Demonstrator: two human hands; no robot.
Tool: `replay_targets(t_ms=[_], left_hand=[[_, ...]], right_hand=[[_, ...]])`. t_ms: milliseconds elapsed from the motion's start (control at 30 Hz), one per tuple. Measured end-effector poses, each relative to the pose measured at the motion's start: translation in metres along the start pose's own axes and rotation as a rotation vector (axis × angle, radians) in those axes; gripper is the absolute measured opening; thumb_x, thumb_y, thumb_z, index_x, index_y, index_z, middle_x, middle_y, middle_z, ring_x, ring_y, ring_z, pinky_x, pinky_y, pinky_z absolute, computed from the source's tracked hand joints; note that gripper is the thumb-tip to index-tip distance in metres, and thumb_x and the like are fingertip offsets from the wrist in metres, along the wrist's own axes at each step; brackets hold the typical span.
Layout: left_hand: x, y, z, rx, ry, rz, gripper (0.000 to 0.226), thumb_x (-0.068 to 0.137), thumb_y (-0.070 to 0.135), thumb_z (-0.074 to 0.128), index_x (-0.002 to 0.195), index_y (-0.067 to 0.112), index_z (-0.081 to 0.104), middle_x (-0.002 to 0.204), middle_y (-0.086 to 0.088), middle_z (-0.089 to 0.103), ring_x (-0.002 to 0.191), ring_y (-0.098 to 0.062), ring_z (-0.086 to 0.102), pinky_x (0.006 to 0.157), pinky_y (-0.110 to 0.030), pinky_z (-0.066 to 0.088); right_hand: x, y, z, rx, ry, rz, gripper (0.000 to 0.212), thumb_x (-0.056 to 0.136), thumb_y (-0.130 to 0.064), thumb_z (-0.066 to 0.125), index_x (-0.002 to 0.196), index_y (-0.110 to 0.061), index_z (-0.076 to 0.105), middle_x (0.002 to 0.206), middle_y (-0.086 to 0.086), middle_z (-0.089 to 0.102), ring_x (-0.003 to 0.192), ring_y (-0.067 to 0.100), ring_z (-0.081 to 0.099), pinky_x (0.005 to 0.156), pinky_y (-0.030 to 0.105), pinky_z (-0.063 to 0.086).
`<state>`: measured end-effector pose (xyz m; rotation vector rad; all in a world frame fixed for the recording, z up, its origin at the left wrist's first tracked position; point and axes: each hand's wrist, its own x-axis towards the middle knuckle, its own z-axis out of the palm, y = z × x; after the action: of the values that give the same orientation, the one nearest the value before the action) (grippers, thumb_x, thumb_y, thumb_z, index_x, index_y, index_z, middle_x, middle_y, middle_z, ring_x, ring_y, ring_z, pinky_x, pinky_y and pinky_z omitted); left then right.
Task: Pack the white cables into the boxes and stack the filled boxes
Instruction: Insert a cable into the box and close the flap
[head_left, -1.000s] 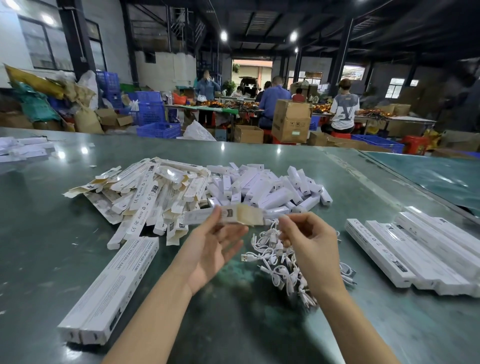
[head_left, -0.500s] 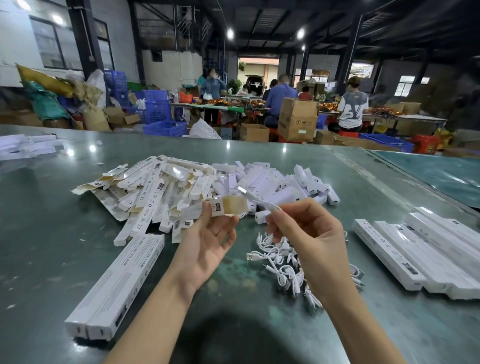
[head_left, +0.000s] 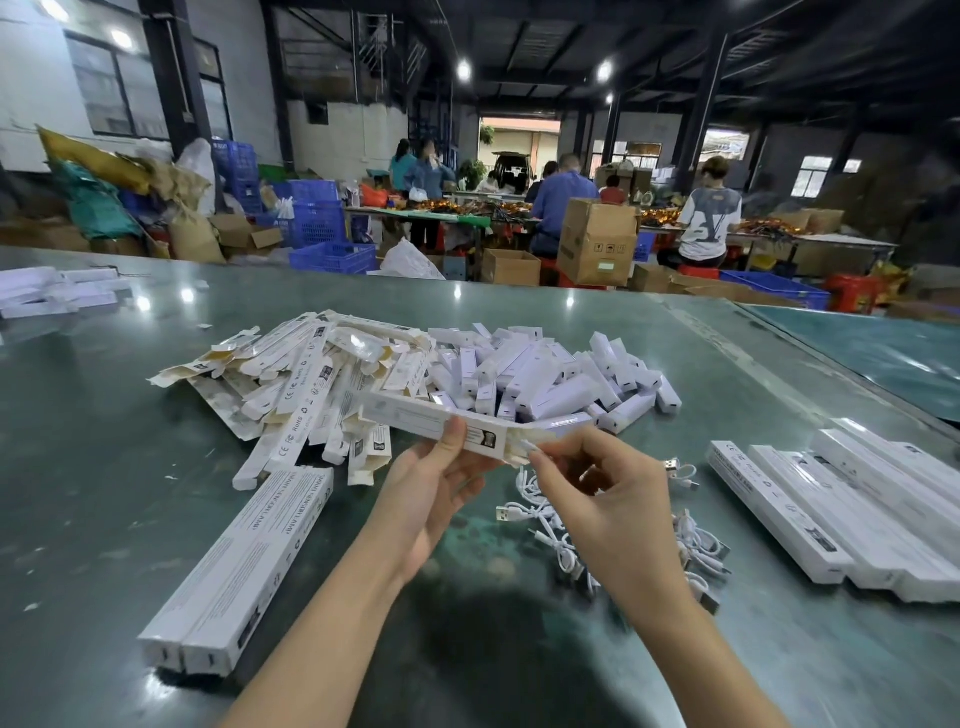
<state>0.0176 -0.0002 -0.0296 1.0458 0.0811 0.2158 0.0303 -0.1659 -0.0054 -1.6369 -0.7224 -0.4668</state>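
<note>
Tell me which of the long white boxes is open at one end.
The long box held by the left hand, above the table; the right hand works at its open end. The long boxes lying on the table look closed.

A large, dim factory hall with a dark steel-framed ceiling (head_left: 545, 31) and round ceiling lamps (head_left: 463, 70) that reflect off the glossy green worktable (head_left: 104, 441). White walls (head_left: 31, 104) with dark-framed windows (head_left: 104, 88) stand at left. An open doorway (head_left: 519, 145) at the far end lets in daylight. Blue plastic crates (head_left: 317, 218), cardboard cartons (head_left: 597, 241) and what look like stuffed sacks (head_left: 93, 202) crowd the floor, where workers (head_left: 709, 213) sit at long tables (head_left: 831, 241).
</note>
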Motion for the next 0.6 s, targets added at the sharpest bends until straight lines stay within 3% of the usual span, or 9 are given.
replay_targets(t_ms=[267, 400, 600], left_hand=[[-0.004, -0.004, 0.008, 0.015, -0.07, -0.003, 0.046, 0.078, 0.037, 0.064, 0.113, 0.007, 0.063, 0.103, -0.009, 0.075, 0.09, -0.017, 0.072, 0.077, -0.027, 0.05], [-0.006, -0.006, 0.012, 0.017, -0.085, -0.01, 0.044, 0.078, 0.035, 0.063, 0.112, 0.007, 0.063, 0.098, -0.008, 0.075, 0.087, -0.016, 0.071, 0.075, -0.027, 0.052], [-0.008, -0.004, 0.014, -0.035, -0.101, -0.013, 0.044, 0.079, 0.03, 0.062, 0.114, 0.005, 0.062, 0.096, -0.007, 0.075, 0.084, -0.016, 0.071, 0.079, -0.029, 0.052]], right_hand=[[-0.006, 0.012, 0.011, -0.009, 0.124, -0.005, 0.014, 0.081, -0.006, 0.075, 0.073, -0.017, 0.07, 0.053, -0.009, 0.049, 0.051, 0.007, 0.038, 0.053, 0.021, 0.032], [-0.006, 0.014, 0.012, 0.045, 0.124, 0.047, 0.012, 0.08, -0.004, 0.075, 0.076, -0.016, 0.074, 0.06, -0.001, 0.063, 0.054, 0.009, 0.046, 0.054, 0.027, 0.038], [-0.008, 0.014, 0.013, 0.115, 0.155, 0.078, 0.013, 0.078, -0.004, 0.077, 0.077, -0.017, 0.076, 0.066, -0.005, 0.069, 0.055, 0.005, 0.051, 0.057, 0.02, 0.039]])
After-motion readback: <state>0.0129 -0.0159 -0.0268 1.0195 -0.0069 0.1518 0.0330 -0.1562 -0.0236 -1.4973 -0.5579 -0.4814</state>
